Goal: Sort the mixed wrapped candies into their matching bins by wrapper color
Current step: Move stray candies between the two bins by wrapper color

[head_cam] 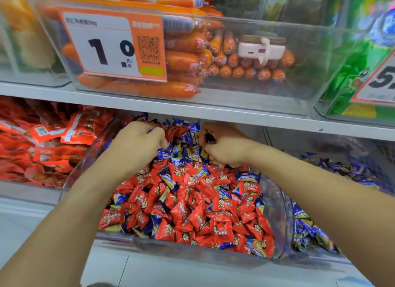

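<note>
Fingers of my left hand (136, 141) curl around blue candies (192, 137) deep in the clear middle bin (284, 212); my right hand (222, 145) pinches a dark wrapper (210, 137) there too. Red candies (192, 201) fill the bin's front. Blue ones lie in the right-hand bin (350, 180), beneath the shelf (213, 111).

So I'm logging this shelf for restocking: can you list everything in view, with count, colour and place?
mixed candy bin: one, clear, lower shelf centre
red candies: many, red, front of mixed candy bin
blue candies: many, blue, mostly at its back
blue candy bin: one, clear, right of it
red packets: many, red, lower left
sausages: many, orange, upper clear bin
price tag: one, white-orange, on that bin
green bags: several, upper right
left hand: gripping blue candies
right hand: gripping candies
</note>
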A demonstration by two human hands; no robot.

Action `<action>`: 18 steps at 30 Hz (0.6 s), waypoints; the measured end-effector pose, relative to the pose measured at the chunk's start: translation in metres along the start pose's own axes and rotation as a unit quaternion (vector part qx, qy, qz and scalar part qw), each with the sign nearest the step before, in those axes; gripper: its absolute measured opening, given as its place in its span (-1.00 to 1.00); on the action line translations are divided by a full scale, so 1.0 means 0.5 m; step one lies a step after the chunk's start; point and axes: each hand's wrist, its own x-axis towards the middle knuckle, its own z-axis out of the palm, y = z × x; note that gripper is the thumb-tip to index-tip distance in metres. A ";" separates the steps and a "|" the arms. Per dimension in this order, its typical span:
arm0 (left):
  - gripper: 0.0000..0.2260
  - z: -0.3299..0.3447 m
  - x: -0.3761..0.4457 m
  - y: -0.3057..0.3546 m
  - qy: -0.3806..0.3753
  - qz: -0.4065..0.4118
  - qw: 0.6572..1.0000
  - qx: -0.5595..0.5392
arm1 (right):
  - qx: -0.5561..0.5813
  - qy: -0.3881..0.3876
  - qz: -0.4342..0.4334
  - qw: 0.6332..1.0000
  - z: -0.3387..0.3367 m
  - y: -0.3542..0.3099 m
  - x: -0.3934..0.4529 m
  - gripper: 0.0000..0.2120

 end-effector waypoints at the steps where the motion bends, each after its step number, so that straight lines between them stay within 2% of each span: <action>1: -0.70 0.001 0.001 0.001 0.009 0.003 1.000 0.005 | -0.034 0.004 -0.017 0.999 0.003 -0.001 0.011 -0.77; 4: -0.59 0.009 0.003 -0.004 -0.001 0.018 0.997 0.076 | -0.134 -0.047 -0.042 0.989 0.012 0.000 0.033 -0.63; 6: -0.60 0.008 0.008 -0.016 -0.014 0.027 0.995 0.098 | -0.176 -0.067 -0.060 0.980 0.019 0.000 0.037 -0.51; 9: -0.76 0.006 0.015 -0.025 -0.043 0.048 0.993 0.097 | -0.219 -0.074 -0.076 0.970 0.021 -0.003 0.037 -0.41; 12: -0.92 0.015 0.017 -0.021 -0.033 0.095 0.983 0.152 | -0.214 -0.043 -0.077 0.973 0.019 -0.005 0.036 -0.46; 15: -0.78 0.031 0.016 -0.018 -0.025 0.119 0.973 0.195 | -0.213 -0.033 -0.081 0.973 0.019 -0.003 0.031 -0.45; 18: -0.53 0.051 0.015 -0.008 -0.030 0.114 0.953 0.280 | -0.212 -0.021 -0.074 0.974 0.012 0.004 0.016 -0.38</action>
